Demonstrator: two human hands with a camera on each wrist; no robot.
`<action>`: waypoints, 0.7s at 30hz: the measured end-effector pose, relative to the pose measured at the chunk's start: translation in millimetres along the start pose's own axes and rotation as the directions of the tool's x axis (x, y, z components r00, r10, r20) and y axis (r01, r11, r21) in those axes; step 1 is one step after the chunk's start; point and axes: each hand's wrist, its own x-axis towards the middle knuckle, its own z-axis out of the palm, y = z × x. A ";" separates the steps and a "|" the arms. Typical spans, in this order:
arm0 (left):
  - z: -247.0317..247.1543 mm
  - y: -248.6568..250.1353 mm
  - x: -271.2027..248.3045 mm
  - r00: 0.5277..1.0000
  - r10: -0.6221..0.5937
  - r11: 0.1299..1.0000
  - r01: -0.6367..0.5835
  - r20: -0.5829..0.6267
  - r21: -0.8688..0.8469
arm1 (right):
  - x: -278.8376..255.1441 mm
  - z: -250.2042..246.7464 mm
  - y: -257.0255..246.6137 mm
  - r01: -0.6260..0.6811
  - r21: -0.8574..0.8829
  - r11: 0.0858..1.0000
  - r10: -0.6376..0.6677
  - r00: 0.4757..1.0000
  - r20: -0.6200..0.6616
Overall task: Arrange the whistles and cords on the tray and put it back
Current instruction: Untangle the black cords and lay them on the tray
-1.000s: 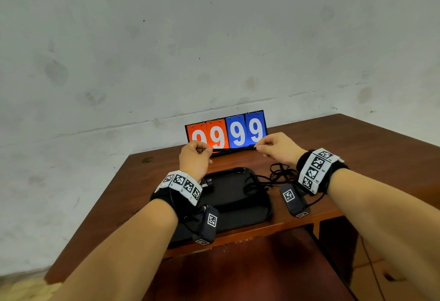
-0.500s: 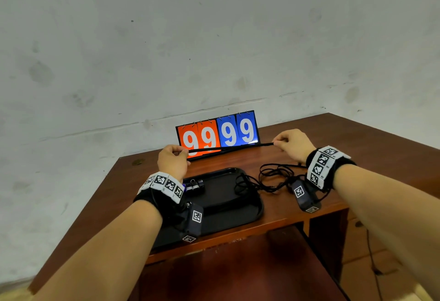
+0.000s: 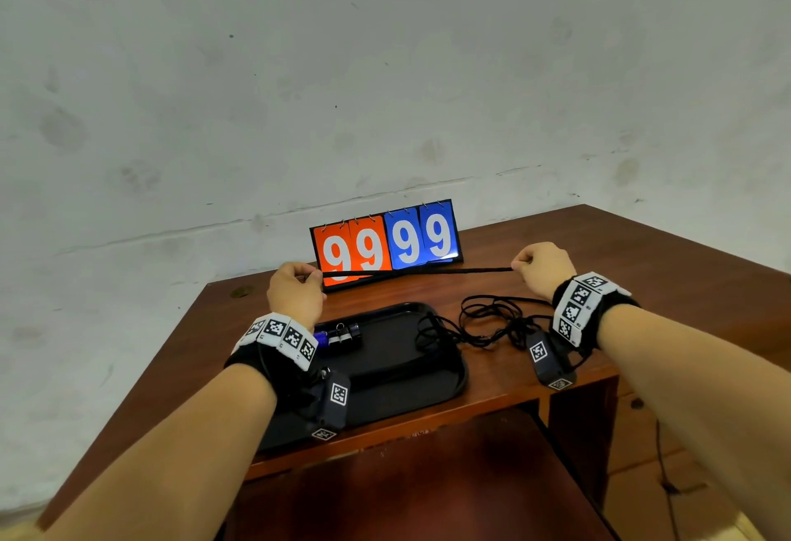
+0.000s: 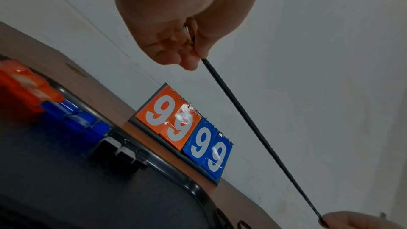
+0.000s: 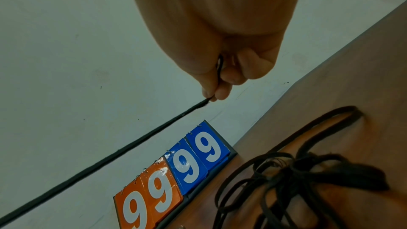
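A black cord (image 3: pixel 417 272) is stretched taut in the air above the table, in front of the scoreboard. My left hand (image 3: pixel 295 286) pinches its left end (image 4: pixel 203 59) and my right hand (image 3: pixel 540 266) pinches its right end (image 5: pixel 208 100). Below them lies the black tray (image 3: pixel 398 365) near the table's front edge. Blue and black whistles (image 3: pixel 340 334) lie in its far left part, and orange ones (image 4: pixel 24 86) show in the left wrist view. A tangle of black cords (image 3: pixel 492 320) lies on the table right of the tray, partly over its rim.
A flip scoreboard (image 3: pixel 387 243) reading 9999 stands at the back of the brown wooden table (image 3: pixel 642 266), against a white wall. The table's front edge runs just below the tray, with a lower shelf (image 3: pixel 406 476) under it.
Both hands have moved apart, the left going left and the right going right, and the cord between them has been pulled out longer and straight.
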 end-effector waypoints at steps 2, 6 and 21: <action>-6.6 -3.8 2.9 1.000 0.002 1.000 -0.002 -0.007 0.007 | -2.5 3.2 -1.9 -0.016 0.026 1.000 0.016 1.000 0.011; -18.0 -10.3 5.9 1.000 -0.010 1.000 0.010 -0.017 0.018 | -6.7 10.5 -12.0 -0.009 0.064 0.998 0.006 0.999 0.045; -105.9 -57.1 6.7 0.994 -0.089 0.992 0.094 -0.062 0.085 | -41.8 37.1 -56.4 0.109 0.126 0.986 -0.128 0.980 0.155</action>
